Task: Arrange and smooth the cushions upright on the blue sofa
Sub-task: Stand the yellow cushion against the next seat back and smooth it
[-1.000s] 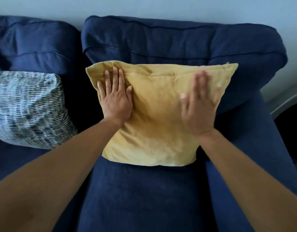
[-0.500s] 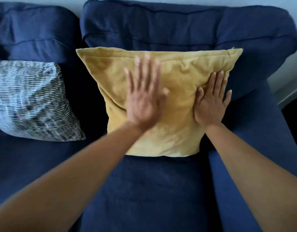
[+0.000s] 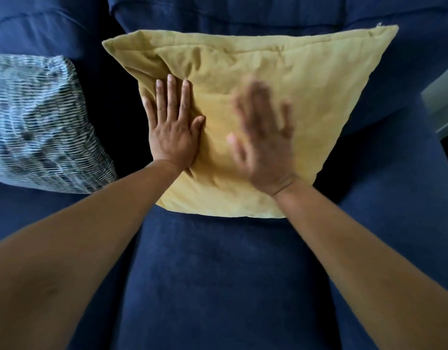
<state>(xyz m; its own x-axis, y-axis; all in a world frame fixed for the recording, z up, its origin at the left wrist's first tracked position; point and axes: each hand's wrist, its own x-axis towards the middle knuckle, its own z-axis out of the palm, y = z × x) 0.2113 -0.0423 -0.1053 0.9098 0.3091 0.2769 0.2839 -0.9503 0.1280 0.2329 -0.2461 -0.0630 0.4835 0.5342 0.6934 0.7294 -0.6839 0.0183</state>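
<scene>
A yellow cushion (image 3: 306, 79) stands upright against the back of the blue sofa (image 3: 217, 286), creased near its upper left. My left hand (image 3: 172, 127) lies flat and open on the cushion's left edge, fingers pointing up. My right hand (image 3: 265, 142) is spread open over the cushion's middle and is blurred by motion. A blue-and-white patterned cushion (image 3: 41, 122) leans on the sofa at the left, apart from both hands.
The sofa's right armrest (image 3: 404, 198) runs along the right side. A pale wall and skirting (image 3: 442, 104) show past it at the far right. The dark seat cushion fills the foreground between my forearms.
My left hand has moved from the cushion's middle to its left edge. My right hand has swung from the right edge to the middle. The view has come closer.
</scene>
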